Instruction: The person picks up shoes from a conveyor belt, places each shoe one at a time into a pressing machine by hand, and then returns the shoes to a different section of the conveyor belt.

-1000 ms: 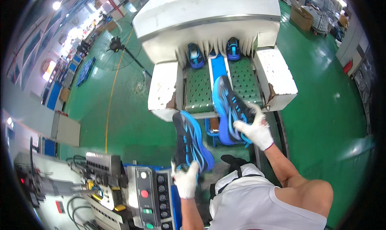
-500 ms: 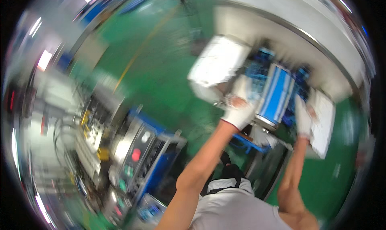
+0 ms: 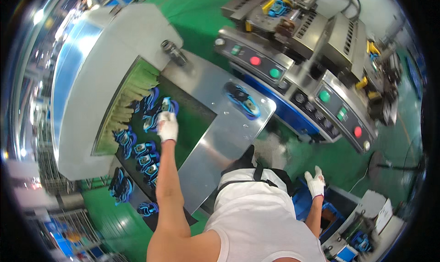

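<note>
My left hand (image 3: 167,126), in a white knit glove, reaches over a dark belt (image 3: 195,124) on the left. Its fingers look closed on the edge of a blue-and-black shoe (image 3: 151,122); another shoe (image 3: 169,105) lies just beyond the fingertips. Several similar shoes stand in a row (image 3: 145,160) nearer me, and others are by the green strip curtain (image 3: 128,97). A single shoe (image 3: 243,100) rests on the metal table (image 3: 220,129) ahead. My right hand (image 3: 315,183), also gloved, hangs low at the right, fingers apart and holding nothing.
A large pale machine housing (image 3: 105,65) rises behind the curtain. Ahead on the right stands a press with button panels (image 3: 263,62). A dark cylindrical container (image 3: 174,52) is on the ledge. Beside my right hand are a blue crate (image 3: 302,200) and a metal unit (image 3: 380,216).
My view has swung from a white-walled machine and a blue-and-white box between my hands to the belt. The hands have spread apart, the left now among the shoes.
</note>
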### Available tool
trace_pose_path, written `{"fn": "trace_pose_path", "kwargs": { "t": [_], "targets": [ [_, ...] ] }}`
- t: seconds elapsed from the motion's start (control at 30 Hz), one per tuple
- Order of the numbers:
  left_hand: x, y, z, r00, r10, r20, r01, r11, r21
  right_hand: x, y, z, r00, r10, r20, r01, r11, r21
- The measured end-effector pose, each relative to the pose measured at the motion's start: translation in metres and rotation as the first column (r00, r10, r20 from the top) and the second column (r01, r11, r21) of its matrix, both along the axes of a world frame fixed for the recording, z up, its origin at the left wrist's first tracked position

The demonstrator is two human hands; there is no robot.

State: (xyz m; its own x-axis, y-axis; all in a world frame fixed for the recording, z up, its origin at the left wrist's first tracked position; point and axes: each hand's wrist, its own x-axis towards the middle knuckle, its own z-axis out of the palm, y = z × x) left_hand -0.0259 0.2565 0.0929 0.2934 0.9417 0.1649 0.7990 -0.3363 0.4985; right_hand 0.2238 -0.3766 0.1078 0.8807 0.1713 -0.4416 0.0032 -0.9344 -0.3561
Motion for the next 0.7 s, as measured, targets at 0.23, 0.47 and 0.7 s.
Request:
{"fn": "trace_pose_path", "kwargs": {
  "t": [0.23, 0.47, 0.7],
  "targets": [
    [-0.054, 0.121, 0.007, 0.929, 0.323, -0.18, -0.367, 0.863, -0.346, -0.003, 0.059, -0.006, 0.978, 0.065, -0.2, -0.1, 0.98, -0.174],
    [-0.028, 0.088, -0.095, 0.936, 0.35, -0.039, -0.352, 0.934, -0.065, 0.034, 0.154, 0.055, 0.945, 0.263, -0.194, -0.305, 0.924, -0.23],
    [-0.01, 0.009, 0.026, 0.97, -0.168, 0.173, 0.175, 0.984, -0.023, 0.0, 0.348, 0.11, 0.78, 0.625, -0.019, -0.577, 0.732, 0.362]
  ]
}}
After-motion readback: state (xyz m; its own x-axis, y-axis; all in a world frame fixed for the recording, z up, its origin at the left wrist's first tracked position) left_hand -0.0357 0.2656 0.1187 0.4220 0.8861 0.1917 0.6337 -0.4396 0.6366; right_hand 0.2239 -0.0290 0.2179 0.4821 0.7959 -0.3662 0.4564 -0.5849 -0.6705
